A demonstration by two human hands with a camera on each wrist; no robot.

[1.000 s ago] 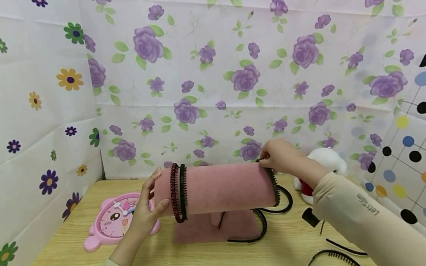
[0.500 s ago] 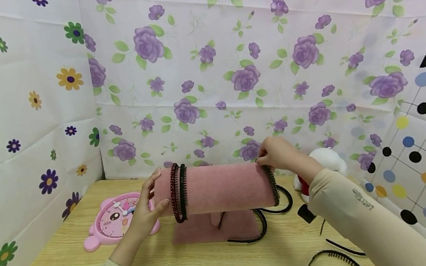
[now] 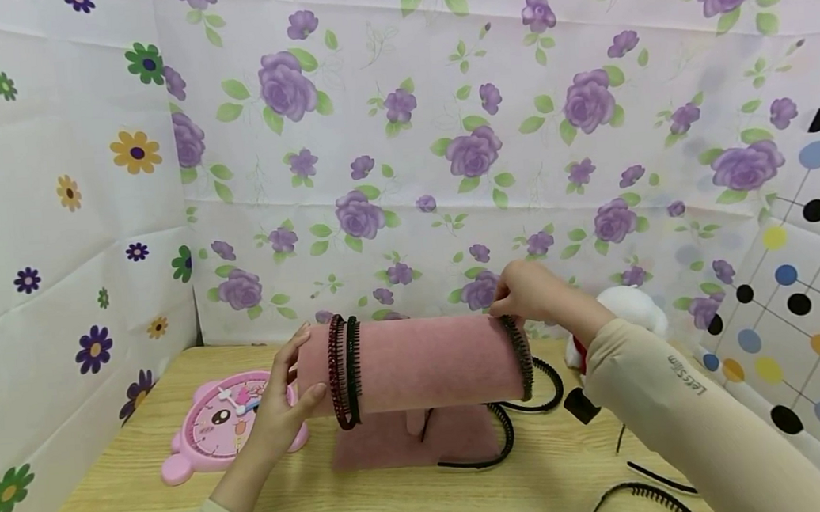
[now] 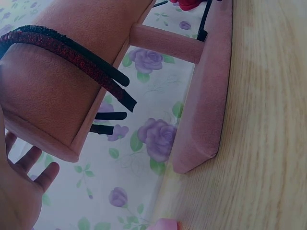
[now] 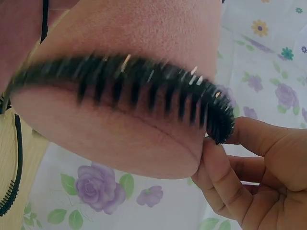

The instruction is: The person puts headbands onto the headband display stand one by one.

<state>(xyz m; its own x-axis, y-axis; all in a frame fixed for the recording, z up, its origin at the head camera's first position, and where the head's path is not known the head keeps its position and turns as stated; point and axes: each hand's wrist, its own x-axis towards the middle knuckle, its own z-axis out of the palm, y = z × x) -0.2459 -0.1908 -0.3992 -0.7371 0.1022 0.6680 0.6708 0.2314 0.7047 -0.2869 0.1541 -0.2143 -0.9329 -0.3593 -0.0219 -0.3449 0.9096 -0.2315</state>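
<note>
A pink padded headband stand, a sideways cylinder on a post and base, stands on the wooden table. My left hand holds its left end, thumb on the front and fingers reaching behind. Beside that hand, a dark red glittery headband and a dark green one sit around the cylinder. Around the right end lies a dark toothed headband with shiny beads. My right hand pinches its upper end between thumb and index finger. In the left wrist view, the left thumb is out of sight.
A pink cartoon clock lies left of the stand. Black headbands rest by the base and at the front right. A white plush toy sits behind the right arm. Patterned cloth hangs behind the table.
My right hand has shifted slightly left along the cylinder, and the dark toothed headband has slid with it, away from the right end. The left hand has stayed put.
</note>
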